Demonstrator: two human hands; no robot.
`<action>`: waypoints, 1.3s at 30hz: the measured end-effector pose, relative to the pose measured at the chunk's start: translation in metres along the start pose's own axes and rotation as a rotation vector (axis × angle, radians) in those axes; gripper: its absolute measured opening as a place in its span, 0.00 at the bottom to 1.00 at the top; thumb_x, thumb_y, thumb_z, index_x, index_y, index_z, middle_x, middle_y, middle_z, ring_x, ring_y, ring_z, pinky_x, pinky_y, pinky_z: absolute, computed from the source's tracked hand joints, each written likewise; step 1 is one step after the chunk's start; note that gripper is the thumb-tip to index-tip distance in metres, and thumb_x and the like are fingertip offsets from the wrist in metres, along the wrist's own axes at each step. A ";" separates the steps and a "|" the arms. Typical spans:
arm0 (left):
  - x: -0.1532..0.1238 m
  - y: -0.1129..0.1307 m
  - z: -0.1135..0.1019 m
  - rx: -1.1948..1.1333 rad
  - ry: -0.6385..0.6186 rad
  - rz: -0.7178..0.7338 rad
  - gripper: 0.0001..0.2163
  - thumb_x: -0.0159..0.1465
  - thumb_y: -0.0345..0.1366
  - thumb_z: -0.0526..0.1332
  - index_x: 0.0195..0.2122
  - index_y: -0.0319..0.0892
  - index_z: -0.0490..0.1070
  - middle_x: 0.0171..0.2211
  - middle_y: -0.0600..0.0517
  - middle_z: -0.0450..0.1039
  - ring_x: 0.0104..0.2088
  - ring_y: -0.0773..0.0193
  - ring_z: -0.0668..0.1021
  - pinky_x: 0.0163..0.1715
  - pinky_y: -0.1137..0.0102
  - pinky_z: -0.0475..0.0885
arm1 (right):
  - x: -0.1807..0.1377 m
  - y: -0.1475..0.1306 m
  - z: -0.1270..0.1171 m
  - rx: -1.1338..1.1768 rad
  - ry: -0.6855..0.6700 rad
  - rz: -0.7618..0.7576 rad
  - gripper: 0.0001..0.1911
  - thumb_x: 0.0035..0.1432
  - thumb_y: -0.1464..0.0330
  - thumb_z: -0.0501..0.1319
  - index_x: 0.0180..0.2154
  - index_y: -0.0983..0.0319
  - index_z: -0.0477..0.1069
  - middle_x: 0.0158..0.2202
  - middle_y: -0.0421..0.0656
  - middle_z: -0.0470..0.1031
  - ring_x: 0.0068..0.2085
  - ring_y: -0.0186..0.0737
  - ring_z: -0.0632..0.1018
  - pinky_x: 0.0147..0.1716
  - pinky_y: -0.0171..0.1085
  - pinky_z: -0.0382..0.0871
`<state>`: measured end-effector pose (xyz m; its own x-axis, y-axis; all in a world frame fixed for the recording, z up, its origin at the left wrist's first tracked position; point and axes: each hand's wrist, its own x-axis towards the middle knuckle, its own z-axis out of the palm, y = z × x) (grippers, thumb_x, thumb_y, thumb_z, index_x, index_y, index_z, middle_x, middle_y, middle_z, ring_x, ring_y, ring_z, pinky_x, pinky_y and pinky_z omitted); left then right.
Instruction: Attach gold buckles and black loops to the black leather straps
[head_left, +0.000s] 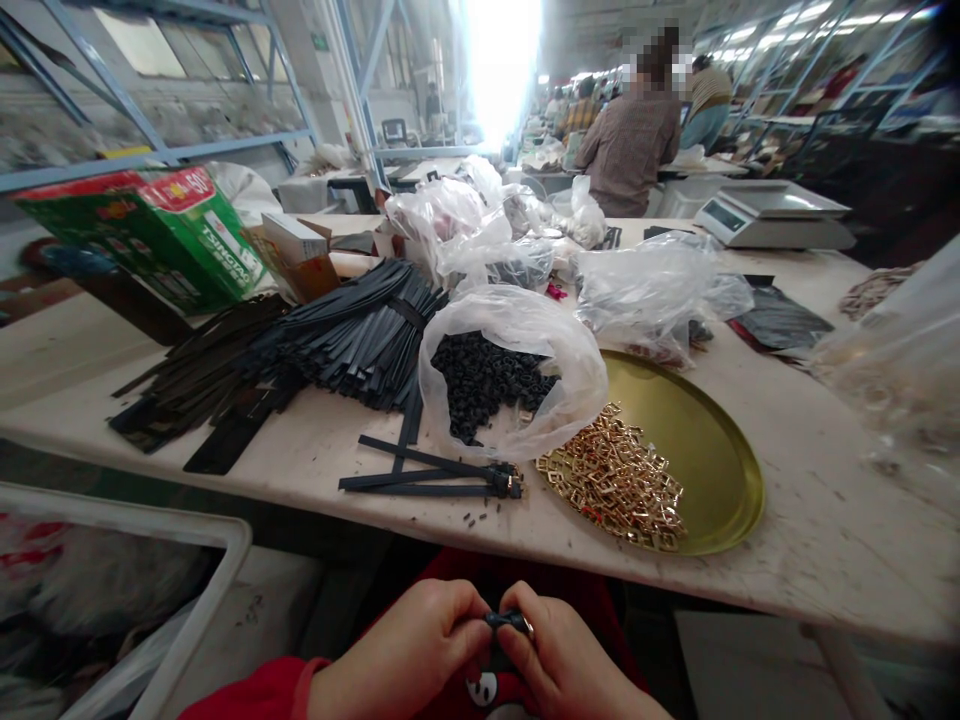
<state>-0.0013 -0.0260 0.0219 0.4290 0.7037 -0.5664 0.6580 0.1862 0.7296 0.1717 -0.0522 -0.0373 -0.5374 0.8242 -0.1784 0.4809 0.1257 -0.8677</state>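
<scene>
My left hand point(416, 640) and my right hand point(559, 645) meet low in front of me, below the table edge. Both pinch a short visible piece of dark strap point(504, 620); a glint of gold metal shows by the right fingers, and the fingers hide the rest. Nearby on the table lie a few dark straps with gold buckles point(510, 482) at their ends. Behind them an open plastic bag point(581, 385) holds small black loops point(487, 385). On the right, many gold buckles point(626, 480) are heaped in a round gold tray point(712, 450).
A large bundle of dark straps point(352, 335) lies left of the bag, with a green carton point(180, 240) behind. Filled plastic bags point(645, 285) and a scale point(772, 213) stand farther back. A white bin point(240, 535) is at lower left. Another person point(634, 140) is beyond the table.
</scene>
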 end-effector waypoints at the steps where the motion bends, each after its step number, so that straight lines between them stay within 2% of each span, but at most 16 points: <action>1: -0.001 0.001 0.001 0.043 0.019 0.016 0.10 0.55 0.34 0.53 0.30 0.39 0.73 0.28 0.53 0.76 0.28 0.65 0.75 0.26 0.76 0.64 | 0.000 0.001 0.001 0.037 -0.004 0.007 0.17 0.61 0.56 0.42 0.31 0.60 0.59 0.23 0.39 0.67 0.23 0.34 0.66 0.22 0.33 0.52; 5: -0.002 0.001 0.002 0.069 0.044 0.020 0.10 0.56 0.35 0.52 0.30 0.39 0.72 0.26 0.54 0.74 0.26 0.67 0.73 0.23 0.77 0.62 | -0.001 0.006 0.002 0.263 0.019 0.037 0.20 0.61 0.53 0.42 0.32 0.60 0.60 0.23 0.37 0.63 0.24 0.32 0.63 0.23 0.31 0.54; 9: 0.000 -0.004 -0.002 -0.087 -0.015 -0.081 0.10 0.56 0.37 0.51 0.31 0.38 0.69 0.22 0.55 0.70 0.18 0.71 0.68 0.17 0.78 0.59 | -0.001 0.011 0.001 0.414 0.092 0.072 0.19 0.61 0.53 0.46 0.31 0.62 0.61 0.24 0.37 0.62 0.25 0.32 0.64 0.24 0.31 0.57; 13: 0.004 -0.009 -0.005 -0.240 -0.051 -0.130 0.08 0.54 0.36 0.52 0.31 0.38 0.66 0.20 0.57 0.67 0.15 0.74 0.63 0.14 0.79 0.54 | 0.002 0.010 -0.001 0.613 0.114 0.103 0.20 0.59 0.52 0.48 0.27 0.62 0.60 0.18 0.34 0.61 0.20 0.30 0.62 0.21 0.31 0.55; 17: 0.006 -0.008 -0.006 -0.307 -0.054 -0.175 0.09 0.54 0.39 0.52 0.30 0.39 0.64 0.18 0.59 0.64 0.14 0.75 0.60 0.13 0.79 0.51 | 0.005 0.007 -0.002 0.768 0.121 0.156 0.23 0.58 0.51 0.48 0.24 0.63 0.61 0.16 0.36 0.64 0.17 0.29 0.63 0.19 0.31 0.56; 22: 0.002 -0.001 -0.008 -0.324 -0.039 -0.211 0.11 0.53 0.43 0.52 0.30 0.39 0.63 0.17 0.60 0.63 0.14 0.75 0.59 0.13 0.79 0.50 | 0.006 0.001 -0.003 0.866 0.116 0.200 0.21 0.55 0.52 0.52 0.28 0.64 0.64 0.17 0.37 0.67 0.17 0.28 0.64 0.19 0.30 0.56; 26: 0.000 -0.002 -0.008 -0.358 -0.021 -0.225 0.13 0.53 0.45 0.53 0.30 0.39 0.63 0.17 0.60 0.63 0.14 0.76 0.59 0.14 0.79 0.49 | 0.007 -0.003 -0.003 0.847 0.130 0.224 0.18 0.53 0.54 0.56 0.28 0.63 0.62 0.16 0.35 0.66 0.17 0.27 0.62 0.19 0.29 0.54; 31: 0.004 -0.017 -0.003 -0.348 -0.021 -0.214 0.15 0.54 0.47 0.52 0.31 0.39 0.63 0.18 0.60 0.62 0.15 0.75 0.59 0.14 0.78 0.50 | 0.009 -0.001 0.000 0.806 0.126 0.215 0.20 0.52 0.51 0.55 0.28 0.62 0.60 0.17 0.34 0.65 0.17 0.27 0.62 0.19 0.29 0.54; 34: 0.007 -0.022 0.001 -0.257 -0.004 -0.111 0.14 0.56 0.45 0.53 0.31 0.38 0.65 0.19 0.58 0.64 0.17 0.73 0.63 0.17 0.77 0.55 | 0.012 -0.003 0.005 0.725 0.126 0.149 0.20 0.53 0.51 0.55 0.31 0.62 0.61 0.20 0.35 0.65 0.19 0.28 0.63 0.20 0.30 0.55; 36: 0.007 -0.019 -0.001 -0.151 0.073 -0.020 0.12 0.58 0.42 0.53 0.31 0.38 0.68 0.22 0.56 0.68 0.22 0.70 0.68 0.22 0.76 0.60 | 0.017 -0.006 0.007 0.577 0.169 0.101 0.17 0.55 0.53 0.54 0.32 0.62 0.61 0.22 0.36 0.65 0.22 0.31 0.65 0.21 0.31 0.57; 39: 0.006 -0.008 -0.016 0.043 0.186 0.091 0.10 0.60 0.38 0.52 0.31 0.39 0.70 0.29 0.53 0.73 0.30 0.65 0.72 0.29 0.74 0.63 | 0.029 -0.014 0.001 0.333 0.245 0.039 0.12 0.59 0.59 0.50 0.34 0.61 0.62 0.27 0.40 0.69 0.28 0.35 0.70 0.27 0.33 0.61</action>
<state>-0.0141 -0.0121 0.0194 0.3685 0.8317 -0.4152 0.6492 0.0894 0.7553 0.1481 -0.0305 -0.0307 -0.3231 0.9369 -0.1336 0.2260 -0.0607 -0.9722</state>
